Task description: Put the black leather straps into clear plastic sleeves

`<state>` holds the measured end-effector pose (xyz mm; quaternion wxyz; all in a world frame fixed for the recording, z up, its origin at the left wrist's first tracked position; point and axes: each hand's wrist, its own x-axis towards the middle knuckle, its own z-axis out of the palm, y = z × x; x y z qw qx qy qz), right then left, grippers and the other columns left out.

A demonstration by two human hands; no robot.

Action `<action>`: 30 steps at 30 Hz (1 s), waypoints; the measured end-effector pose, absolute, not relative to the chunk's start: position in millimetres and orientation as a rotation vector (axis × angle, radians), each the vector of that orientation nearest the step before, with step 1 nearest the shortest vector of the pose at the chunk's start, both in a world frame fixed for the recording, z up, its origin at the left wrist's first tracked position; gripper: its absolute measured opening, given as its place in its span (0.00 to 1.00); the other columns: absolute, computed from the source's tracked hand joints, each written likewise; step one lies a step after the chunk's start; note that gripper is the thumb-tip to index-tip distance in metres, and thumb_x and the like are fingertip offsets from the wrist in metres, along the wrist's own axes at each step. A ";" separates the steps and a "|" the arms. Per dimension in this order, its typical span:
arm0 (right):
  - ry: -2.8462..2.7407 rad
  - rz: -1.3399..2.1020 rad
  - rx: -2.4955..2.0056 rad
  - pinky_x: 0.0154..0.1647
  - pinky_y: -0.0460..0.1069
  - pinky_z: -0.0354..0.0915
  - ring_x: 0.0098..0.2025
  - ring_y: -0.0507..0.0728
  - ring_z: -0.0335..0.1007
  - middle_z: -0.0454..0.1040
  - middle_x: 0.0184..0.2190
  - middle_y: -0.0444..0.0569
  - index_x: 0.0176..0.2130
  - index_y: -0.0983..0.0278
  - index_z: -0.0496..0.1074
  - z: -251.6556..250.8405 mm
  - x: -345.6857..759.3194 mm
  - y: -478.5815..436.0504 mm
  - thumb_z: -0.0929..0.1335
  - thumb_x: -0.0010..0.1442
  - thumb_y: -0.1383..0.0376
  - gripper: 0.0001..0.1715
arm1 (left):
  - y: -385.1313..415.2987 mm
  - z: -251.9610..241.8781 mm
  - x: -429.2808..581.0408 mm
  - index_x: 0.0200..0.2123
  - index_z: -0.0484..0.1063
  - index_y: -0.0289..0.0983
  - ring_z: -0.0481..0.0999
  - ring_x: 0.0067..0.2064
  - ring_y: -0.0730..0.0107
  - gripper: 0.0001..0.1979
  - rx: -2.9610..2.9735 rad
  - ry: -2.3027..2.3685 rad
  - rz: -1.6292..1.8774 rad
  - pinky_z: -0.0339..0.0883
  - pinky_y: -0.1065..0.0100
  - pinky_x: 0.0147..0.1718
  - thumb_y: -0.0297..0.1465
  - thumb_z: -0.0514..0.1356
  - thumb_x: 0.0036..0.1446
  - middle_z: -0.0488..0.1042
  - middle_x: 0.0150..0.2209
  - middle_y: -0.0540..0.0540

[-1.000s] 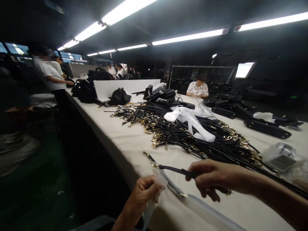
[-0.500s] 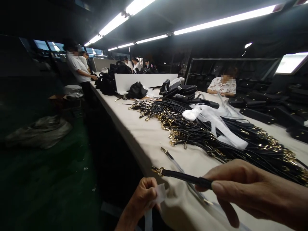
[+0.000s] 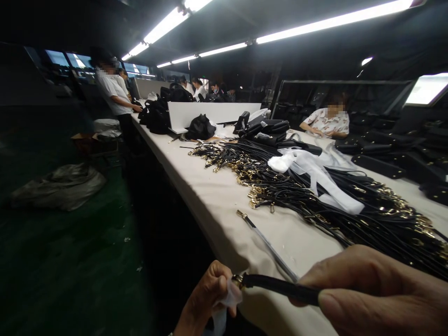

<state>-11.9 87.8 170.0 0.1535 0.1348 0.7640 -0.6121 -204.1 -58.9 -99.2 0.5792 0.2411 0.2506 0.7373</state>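
Observation:
My right hand [image 3: 371, 296] pinches a thin black strap [image 3: 280, 287] with a gold clasp at its left end, held just above the table's near edge. My left hand [image 3: 206, 301] is closed on the open end of a clear plastic sleeve [image 3: 224, 305], right against the strap's clasp. Another strap [image 3: 262, 238] with a gold clasp lies on the table just beyond, partly inside a clear sleeve.
A long white table [image 3: 210, 196] carries a big heap of black straps with gold clasps [image 3: 315, 196], a white plastic bundle [image 3: 315, 175] and black bags [image 3: 266, 128]. Other people work at the far left and far right. A dark floor drops off on the left.
My right hand has come closer and lower with the strap. The strap's clasp end has moved down to the sleeve mouth in my left hand. The view has swung left.

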 end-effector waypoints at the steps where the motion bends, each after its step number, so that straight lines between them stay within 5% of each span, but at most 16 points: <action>1: 2.150 -1.755 0.399 0.24 0.40 0.55 0.25 0.48 0.59 0.67 0.23 0.44 0.41 0.67 0.79 172.1 -12.0 86.8 0.66 0.64 0.44 0.29 | -58.7 -100.1 -203.7 0.29 0.76 0.36 0.67 0.13 0.80 0.21 0.562 0.565 1.724 0.41 0.82 0.10 0.48 0.73 0.46 0.75 0.16 0.50; 15: 2.013 -1.769 0.459 0.26 0.41 0.59 0.26 0.49 0.57 0.62 0.23 0.44 0.40 0.65 0.79 153.0 -16.7 84.7 0.68 0.56 0.36 0.36 | -48.5 -89.2 -190.0 0.25 0.82 0.32 0.72 0.15 0.74 0.24 0.557 0.569 1.654 0.48 0.80 0.10 0.50 0.73 0.42 0.78 0.19 0.42; 20: 2.014 -1.760 0.478 0.28 0.41 0.60 0.27 0.49 0.58 0.64 0.24 0.45 0.42 0.66 0.79 158.5 -17.7 82.7 0.68 0.57 0.38 0.35 | -48.2 -79.9 -182.0 0.23 0.81 0.31 0.60 0.11 0.84 0.24 0.533 0.559 1.612 0.41 0.80 0.09 0.50 0.74 0.42 0.77 0.17 0.43; 23: 2.048 -1.744 0.480 0.28 0.41 0.60 0.27 0.49 0.59 0.64 0.24 0.45 0.40 0.66 0.80 156.0 -14.5 82.8 0.68 0.59 0.39 0.34 | -50.8 -85.3 -179.2 0.27 0.82 0.34 0.62 0.12 0.83 0.22 0.507 0.501 1.677 0.45 0.82 0.10 0.49 0.73 0.44 0.78 0.18 0.44; 30: 2.569 -1.109 0.719 0.22 0.44 0.51 0.23 0.50 0.62 0.73 0.23 0.47 0.39 0.61 0.81 134.1 -5.3 83.6 0.66 0.63 0.49 0.22 | -53.0 -78.4 -185.0 0.23 0.82 0.29 0.72 0.14 0.70 0.25 0.571 0.670 1.519 0.62 0.74 0.12 0.49 0.74 0.41 0.81 0.22 0.36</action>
